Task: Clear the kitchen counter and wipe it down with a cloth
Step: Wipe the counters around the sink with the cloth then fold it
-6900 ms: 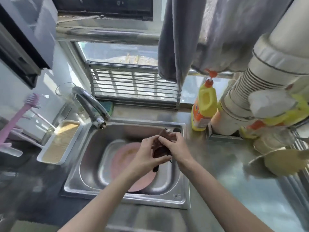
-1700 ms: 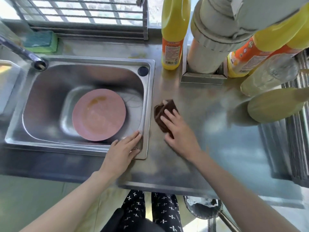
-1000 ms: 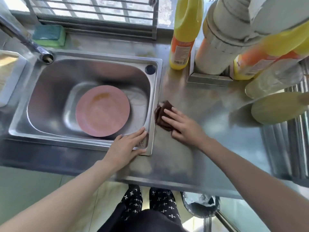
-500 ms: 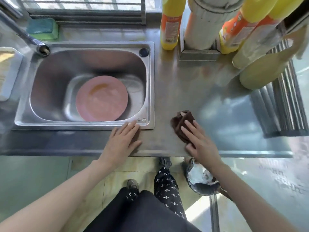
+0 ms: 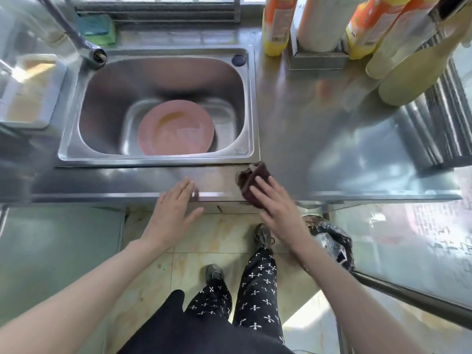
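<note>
head view, steeply down over counter (image 5: 319, 129)

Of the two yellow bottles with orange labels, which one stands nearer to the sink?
The left yellow bottle, just beyond the sink at its far right corner. The other bottle stands right of the white pipe.

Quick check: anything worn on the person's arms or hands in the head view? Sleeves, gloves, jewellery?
Nothing visible: left hand and right hand are ungloved, with no rings or watch showing, and both forearms are bare to the frame edge with no sleeve in view. Fingernails look short and unpainted.
</note>
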The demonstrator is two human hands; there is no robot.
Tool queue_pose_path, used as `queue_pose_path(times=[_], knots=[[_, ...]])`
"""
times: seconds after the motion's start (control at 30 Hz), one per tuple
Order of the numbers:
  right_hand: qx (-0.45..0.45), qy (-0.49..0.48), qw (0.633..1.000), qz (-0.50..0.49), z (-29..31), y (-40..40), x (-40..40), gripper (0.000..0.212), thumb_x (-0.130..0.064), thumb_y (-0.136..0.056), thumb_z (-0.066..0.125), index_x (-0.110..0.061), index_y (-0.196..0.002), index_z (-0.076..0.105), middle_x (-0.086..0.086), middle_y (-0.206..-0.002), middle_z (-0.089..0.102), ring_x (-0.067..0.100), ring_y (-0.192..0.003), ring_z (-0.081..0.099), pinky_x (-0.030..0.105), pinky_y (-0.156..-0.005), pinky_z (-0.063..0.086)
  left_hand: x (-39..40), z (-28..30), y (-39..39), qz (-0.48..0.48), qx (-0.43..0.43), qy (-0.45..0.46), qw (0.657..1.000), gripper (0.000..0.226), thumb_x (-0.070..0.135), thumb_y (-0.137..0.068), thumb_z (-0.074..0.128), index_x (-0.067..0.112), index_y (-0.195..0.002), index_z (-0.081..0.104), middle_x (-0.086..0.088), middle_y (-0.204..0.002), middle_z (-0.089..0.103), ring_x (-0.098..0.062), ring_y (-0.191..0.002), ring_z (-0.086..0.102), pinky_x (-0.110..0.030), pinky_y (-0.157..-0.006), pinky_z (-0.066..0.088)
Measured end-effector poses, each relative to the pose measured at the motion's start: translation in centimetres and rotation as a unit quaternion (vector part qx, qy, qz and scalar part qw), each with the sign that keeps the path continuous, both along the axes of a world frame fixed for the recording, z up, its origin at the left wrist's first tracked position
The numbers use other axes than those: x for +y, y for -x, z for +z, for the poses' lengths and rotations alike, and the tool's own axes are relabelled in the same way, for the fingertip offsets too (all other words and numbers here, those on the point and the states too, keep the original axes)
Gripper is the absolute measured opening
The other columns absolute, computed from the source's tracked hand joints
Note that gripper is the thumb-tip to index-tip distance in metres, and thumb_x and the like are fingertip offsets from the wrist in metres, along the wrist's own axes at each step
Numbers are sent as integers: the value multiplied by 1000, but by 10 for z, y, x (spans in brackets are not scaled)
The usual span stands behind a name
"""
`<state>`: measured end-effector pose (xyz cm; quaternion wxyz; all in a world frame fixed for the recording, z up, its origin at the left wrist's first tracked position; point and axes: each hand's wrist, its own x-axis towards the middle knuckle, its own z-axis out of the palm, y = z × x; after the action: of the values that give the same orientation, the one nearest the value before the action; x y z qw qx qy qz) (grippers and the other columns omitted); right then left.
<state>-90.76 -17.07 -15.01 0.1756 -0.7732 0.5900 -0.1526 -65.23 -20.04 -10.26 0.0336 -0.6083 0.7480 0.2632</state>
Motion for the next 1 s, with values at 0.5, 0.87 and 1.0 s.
queue_pose_path(times=[0.5,0.87,1.0], knots=[[-3,9,1000,-7,5,-147,-42,57,-8,-75,58,-4,-131,49,15,-143,43,38,-134,35,50,-108,31,21,2,-107,125,-10,18,992,67,39,-92,44,14,-146,13,-4,-156,9,-18,-144,10,-38,-118,10],[30,-62,949,-308,7,-130,-53,66,-19,-85,40,0,-145,21,27,-153,4,45,-141,5,48,-115,10,17,0,-174,208,8,33,978,63,31,-91,49,10,-144,22,-7,-154,18,-21,-143,16,-39,-116,15],[48,-50,985,-159,8,-232,-57,65,-19,-80,40,3,-140,32,27,-150,20,47,-138,17,49,-113,14,24,-5,-199,241,5,22,970,63,31,-92,47,10,-144,19,-7,-155,15,-21,-143,15,-40,-117,14]])
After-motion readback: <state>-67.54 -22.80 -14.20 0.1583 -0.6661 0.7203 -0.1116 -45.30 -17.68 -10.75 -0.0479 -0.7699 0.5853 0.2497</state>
